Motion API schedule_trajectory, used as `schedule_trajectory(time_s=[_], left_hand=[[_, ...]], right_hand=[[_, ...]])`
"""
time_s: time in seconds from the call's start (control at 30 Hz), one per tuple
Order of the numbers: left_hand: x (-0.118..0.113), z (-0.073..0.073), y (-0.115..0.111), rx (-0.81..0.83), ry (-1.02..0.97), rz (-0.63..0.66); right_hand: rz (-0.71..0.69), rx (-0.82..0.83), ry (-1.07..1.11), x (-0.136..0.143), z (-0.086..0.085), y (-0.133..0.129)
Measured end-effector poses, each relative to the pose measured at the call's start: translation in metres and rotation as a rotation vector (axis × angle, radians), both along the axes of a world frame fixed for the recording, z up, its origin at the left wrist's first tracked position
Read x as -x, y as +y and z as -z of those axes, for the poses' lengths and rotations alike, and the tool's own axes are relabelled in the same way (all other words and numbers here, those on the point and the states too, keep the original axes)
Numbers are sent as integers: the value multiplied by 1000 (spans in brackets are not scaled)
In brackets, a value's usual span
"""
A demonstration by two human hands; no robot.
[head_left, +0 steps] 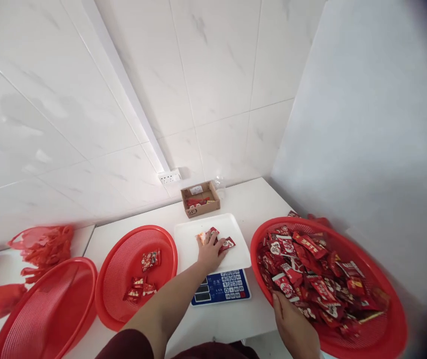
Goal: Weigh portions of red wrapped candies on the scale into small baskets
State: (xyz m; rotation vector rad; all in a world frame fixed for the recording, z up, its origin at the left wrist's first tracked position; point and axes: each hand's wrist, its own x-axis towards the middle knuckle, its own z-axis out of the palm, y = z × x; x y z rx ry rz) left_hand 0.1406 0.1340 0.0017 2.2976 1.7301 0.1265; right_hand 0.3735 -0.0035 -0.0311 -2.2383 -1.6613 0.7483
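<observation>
My left hand (211,255) rests over several small red snack packets (227,244) on the white weighing tray (185,252) of a scale, its fingers spread and touching them. Under the palm, part of the packets is hidden. The scale's blue keypad panel (223,287) shows in front of the tray. My right hand (295,326) grips the near left rim of a large red plastic basket (393,319), thumb along the edge and the other fingers mostly hidden. Red wrapped packets (311,279) are heaped in that basket, which tilts toward me.
Left of the scale, a red basket (114,269) holds several packets. Another red basket (90,299) stands farther left, near red plastic bags (54,249). A small cardboard box (204,208) with red packets stands behind the scale, below a wall socket (169,177). A pale panel (378,124) rises at right.
</observation>
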Motion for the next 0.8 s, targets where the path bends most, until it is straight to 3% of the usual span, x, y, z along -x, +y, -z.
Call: schedule_trajectory(time_s=[0.2,0.33,0.5,0.67,0.8], left_hand=[[12,1,9,-25,50,86],[16,-6,8,36,19,112],[12,-9,6,37,-23,50],[9,-5,4,23,-51,20],[20,-10,-8,28,-130,-27]], right_hand=[[-80,100,70,-6,-5,0],[-95,71,108,-8,1,0],[-110,61,101,-10,7,0],[-113,51,111,-9,-2,2],[-88,83,111,-9,-10,2]])
